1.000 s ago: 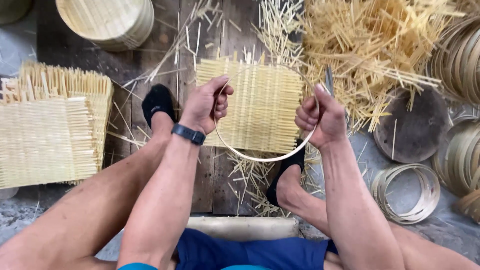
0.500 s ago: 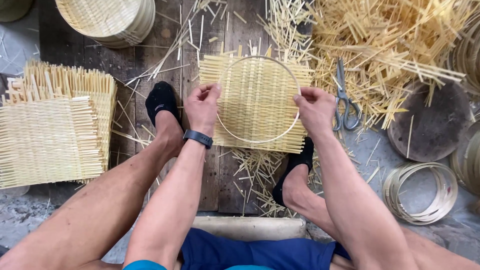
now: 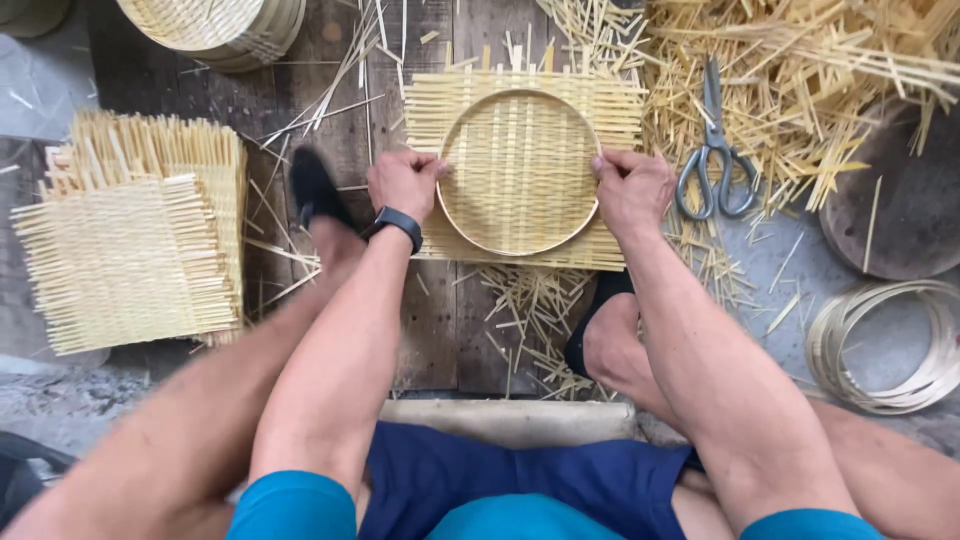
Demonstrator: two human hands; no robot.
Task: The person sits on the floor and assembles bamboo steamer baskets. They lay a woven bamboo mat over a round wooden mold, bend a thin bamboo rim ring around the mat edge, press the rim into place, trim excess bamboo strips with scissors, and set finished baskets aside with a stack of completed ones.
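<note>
Bamboo is under both sets of curled fingers: the left hand (image 3: 403,183) is clenched on the left edge of a thin round hoop (image 3: 519,172), and the right hand (image 3: 633,190) is clenched on its right edge, pressing it down onto a square woven mat (image 3: 618,108). Dark wooden boards (image 3: 432,330) carry the work, with a stack of woven mats (image 3: 130,250) at the left, scissors (image 3: 714,140) on a heap of loose bamboo strips (image 3: 800,70) at the right, coiled hoops (image 3: 885,345) lower right and finished trays (image 3: 215,25) at the top. Between the two fists the hoop lies flat and centred on the mat, just beyond the person's black-socked feet.
</note>
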